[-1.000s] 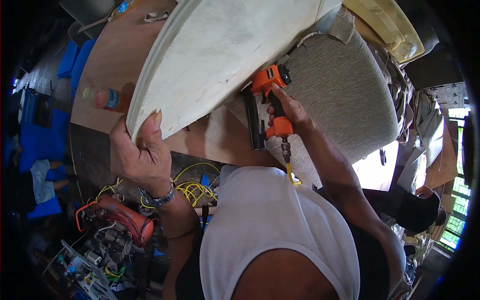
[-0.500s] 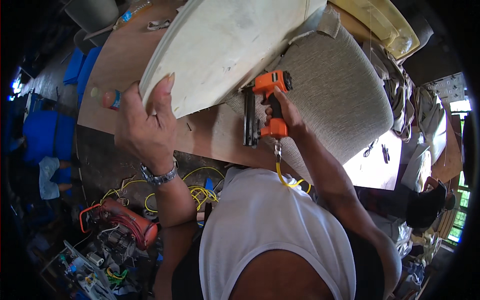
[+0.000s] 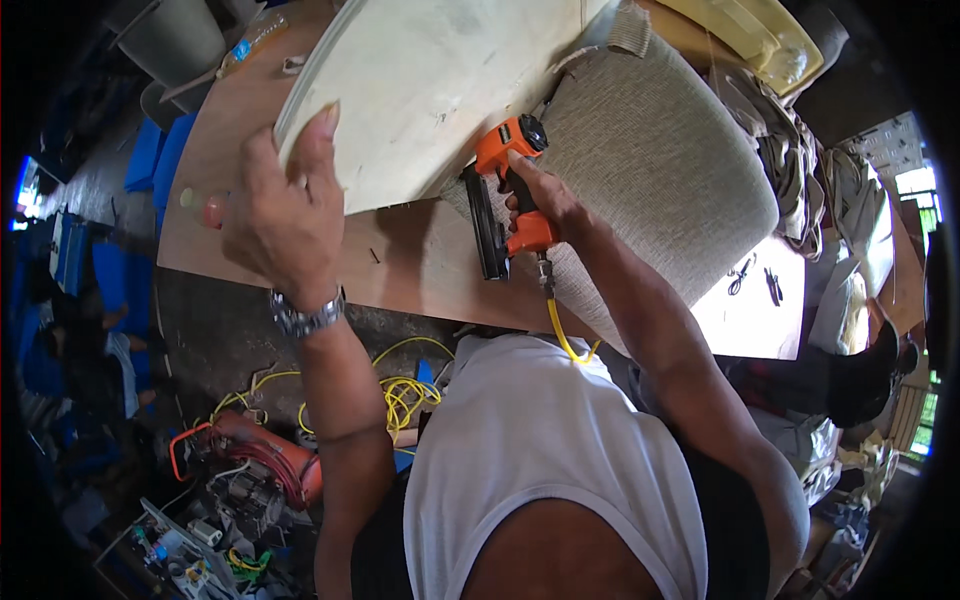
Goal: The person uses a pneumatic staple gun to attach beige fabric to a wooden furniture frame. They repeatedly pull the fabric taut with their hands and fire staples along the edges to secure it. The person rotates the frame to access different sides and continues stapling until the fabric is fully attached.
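Staple gun [image 3: 497, 148], orange-black, right hand [image 3: 552, 197] gripping it, unclear whether left hand [image 3: 290, 220] pinches

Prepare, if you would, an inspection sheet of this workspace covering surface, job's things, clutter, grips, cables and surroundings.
Surface: brown board, with a small dark piece lying toward its near edge.
Job's things: pale curved panel beside a grey upholstered piece; orange air tool at the panel's lower edge, contact unclear.
Clutter: reddish bottle, partly hidden; clear bottle farther back.
Grips: left grip at the panel's left edge, firmness of hold unclear; right grip closed around the tool's handle.
Cables: yellow hose joined to the tool; yellow coils on the floor.
Surroundings: red compressor on the floor at left; another person at right.
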A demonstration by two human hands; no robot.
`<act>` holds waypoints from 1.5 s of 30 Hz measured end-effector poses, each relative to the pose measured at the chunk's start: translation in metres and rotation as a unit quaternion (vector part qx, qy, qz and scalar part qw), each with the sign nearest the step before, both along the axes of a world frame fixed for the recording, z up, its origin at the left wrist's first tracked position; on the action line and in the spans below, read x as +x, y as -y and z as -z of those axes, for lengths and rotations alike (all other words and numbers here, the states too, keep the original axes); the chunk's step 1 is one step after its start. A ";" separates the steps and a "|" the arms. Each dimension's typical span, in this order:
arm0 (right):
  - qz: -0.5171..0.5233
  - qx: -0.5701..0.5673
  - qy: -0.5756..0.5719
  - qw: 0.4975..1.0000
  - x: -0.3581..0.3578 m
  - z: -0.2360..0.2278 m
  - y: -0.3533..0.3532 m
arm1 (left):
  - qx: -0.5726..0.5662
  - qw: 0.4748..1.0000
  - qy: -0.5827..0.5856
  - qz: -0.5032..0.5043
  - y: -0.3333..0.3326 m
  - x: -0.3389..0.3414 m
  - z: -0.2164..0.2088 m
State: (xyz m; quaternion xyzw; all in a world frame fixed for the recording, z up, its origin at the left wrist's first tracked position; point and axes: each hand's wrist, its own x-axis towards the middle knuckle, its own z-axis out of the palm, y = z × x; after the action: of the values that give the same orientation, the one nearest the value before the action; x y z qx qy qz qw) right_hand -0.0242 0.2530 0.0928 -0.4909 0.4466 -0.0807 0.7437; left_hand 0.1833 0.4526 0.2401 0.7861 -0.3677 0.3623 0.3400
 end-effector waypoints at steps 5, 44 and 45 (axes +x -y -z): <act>0.074 -0.027 0.048 0.996 -0.054 -0.024 -0.014 | 0.076 0.995 0.059 0.015 0.073 0.006 -0.031; 0.124 -0.336 -0.268 0.894 -0.513 0.045 0.026 | -0.245 0.157 -0.309 0.906 0.192 -0.430 -0.110; 0.133 -0.364 -0.226 0.894 -0.526 0.094 0.029 | -0.257 0.176 -0.301 0.901 0.189 -0.429 -0.108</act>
State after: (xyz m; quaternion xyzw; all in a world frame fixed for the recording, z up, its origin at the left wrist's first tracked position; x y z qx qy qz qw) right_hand -0.5506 0.2240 -0.0012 -0.6683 0.6031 -0.2229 0.3741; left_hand -0.2456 0.2641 0.3482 -0.1712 -0.5774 -0.3848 0.6994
